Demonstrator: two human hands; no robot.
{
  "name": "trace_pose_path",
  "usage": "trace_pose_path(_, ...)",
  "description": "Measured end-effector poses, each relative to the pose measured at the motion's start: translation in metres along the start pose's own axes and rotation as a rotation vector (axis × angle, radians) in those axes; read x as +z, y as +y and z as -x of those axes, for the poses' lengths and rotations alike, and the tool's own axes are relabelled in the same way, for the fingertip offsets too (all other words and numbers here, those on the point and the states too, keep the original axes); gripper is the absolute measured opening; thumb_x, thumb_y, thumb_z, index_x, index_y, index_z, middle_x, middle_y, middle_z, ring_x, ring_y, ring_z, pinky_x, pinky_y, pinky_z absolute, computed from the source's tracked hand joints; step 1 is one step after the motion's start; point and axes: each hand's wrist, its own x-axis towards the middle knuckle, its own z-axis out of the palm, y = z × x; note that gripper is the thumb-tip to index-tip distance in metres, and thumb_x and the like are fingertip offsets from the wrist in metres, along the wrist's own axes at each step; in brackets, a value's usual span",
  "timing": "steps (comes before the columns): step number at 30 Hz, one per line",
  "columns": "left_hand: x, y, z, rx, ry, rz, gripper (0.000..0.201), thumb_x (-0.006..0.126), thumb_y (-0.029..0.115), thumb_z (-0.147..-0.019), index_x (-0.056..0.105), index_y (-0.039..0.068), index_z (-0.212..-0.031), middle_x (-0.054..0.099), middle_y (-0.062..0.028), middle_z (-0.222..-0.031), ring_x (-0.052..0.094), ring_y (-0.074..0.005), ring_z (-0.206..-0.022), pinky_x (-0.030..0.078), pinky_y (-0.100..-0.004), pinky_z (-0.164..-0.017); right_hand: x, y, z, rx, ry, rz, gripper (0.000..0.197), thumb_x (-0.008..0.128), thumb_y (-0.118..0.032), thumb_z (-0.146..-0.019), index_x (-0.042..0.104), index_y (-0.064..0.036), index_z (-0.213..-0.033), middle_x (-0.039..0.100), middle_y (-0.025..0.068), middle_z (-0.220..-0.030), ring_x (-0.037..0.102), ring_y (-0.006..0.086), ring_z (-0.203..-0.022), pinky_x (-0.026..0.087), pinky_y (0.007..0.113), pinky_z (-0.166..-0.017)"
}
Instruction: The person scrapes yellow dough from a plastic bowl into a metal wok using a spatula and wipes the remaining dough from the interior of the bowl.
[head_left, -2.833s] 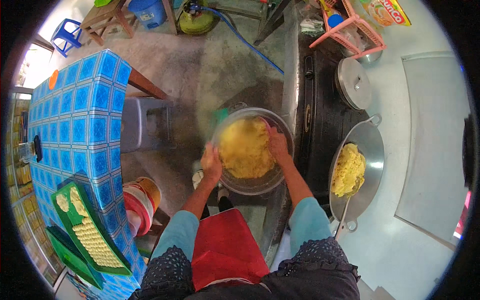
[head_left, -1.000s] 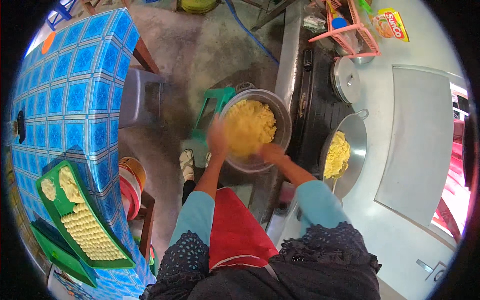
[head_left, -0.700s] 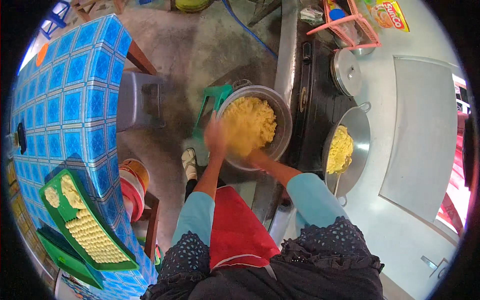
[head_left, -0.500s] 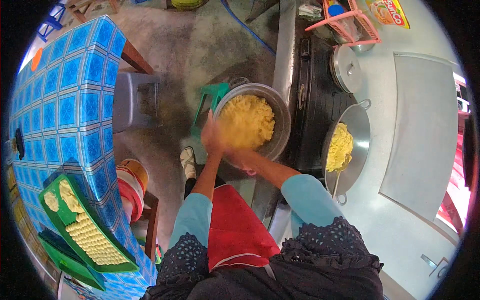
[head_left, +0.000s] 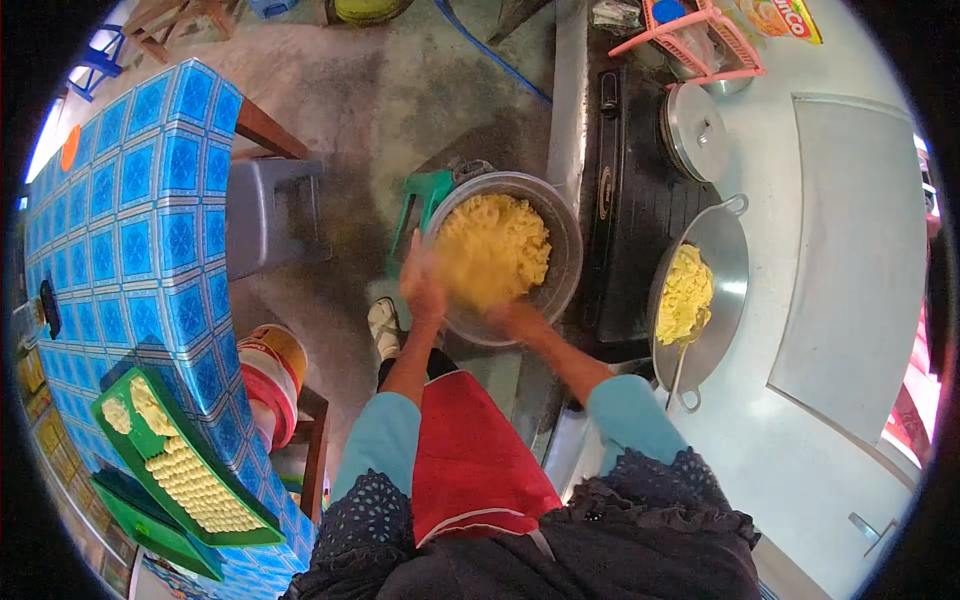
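Black stove (head_left: 640,225) on right, round bowl (head_left: 567,258) just left of it, crumbly yellow mash (head_left: 505,235) inside! Left hand (head_left: 422,284) along bowl's left rim, fingers pointing away; right hand (head_left: 516,320) slanted leftward at mash's near edge, blurred; can't tell either grip.

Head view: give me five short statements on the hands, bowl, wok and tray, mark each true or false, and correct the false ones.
1. The left hand and right hand are at the bowl. True.
2. The bowl holds green leaves. False: it holds yellow crumbly food.
3. A long-handled utensil rests in the wok. True.
4. The wok is left of the bowl. False: it is on the right.
5. The green tray bears rows of small pale pieces. True.
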Motion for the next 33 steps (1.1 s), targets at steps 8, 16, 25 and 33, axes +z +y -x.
trace_pose_path(8,0.004,-0.008,0.001,0.035,0.009,0.078,0.057,0.04,0.043,-0.095,0.038,0.004,-0.137,0.042,-0.0151,-0.138,0.044,-0.027,-0.123,0.033,-0.0366,-0.101,0.003,-0.015,0.01,0.121,0.09,-0.208,0.023,0.044,-0.017,-0.088,0.048,0.0002,-0.103,0.063,0.0212,-0.085,0.062,0.0379,-0.075,0.048,0.05,-0.066)
trace_pose_path(16,0.011,-0.028,-0.002,0.084,0.08,-0.064,0.056,0.039,0.048,-0.095,0.039,0.011,-0.138,0.043,0.0003,-0.06,0.03,-0.0073,-0.048,0.031,-0.0305,-0.046,-0.017,-0.007,0.06,0.471,0.278,0.181,0.021,0.048,-0.01,-0.085,0.044,0.0004,-0.103,0.063,0.0215,-0.076,0.064,0.035,-0.065,0.051,0.046,-0.055)
trace_pose_path(25,0.014,-0.017,-0.004,0.12,0.111,-0.048,0.056,0.039,0.048,-0.095,0.042,0.011,-0.137,0.045,-0.0017,-0.057,0.034,-0.0088,-0.048,0.032,-0.0328,-0.046,-0.035,-0.005,0.072,0.566,0.037,0.134,0.027,0.051,-0.014,-0.084,0.047,0.0015,-0.105,0.061,0.0205,-0.081,0.062,0.0373,-0.071,0.051,0.047,-0.062)
trace_pose_path(33,0.007,-0.004,0.003,-0.058,-0.014,0.004,0.056,0.039,0.044,-0.095,0.043,0.003,-0.133,0.058,-0.0204,-0.115,0.061,-0.0272,-0.094,0.047,-0.0359,-0.078,-0.016,0.0,0.093,0.382,0.153,0.372,0.034,0.057,-0.01,-0.076,0.051,-0.0014,-0.108,0.05,0.0183,-0.095,0.054,0.0358,-0.088,0.049,0.044,-0.069)
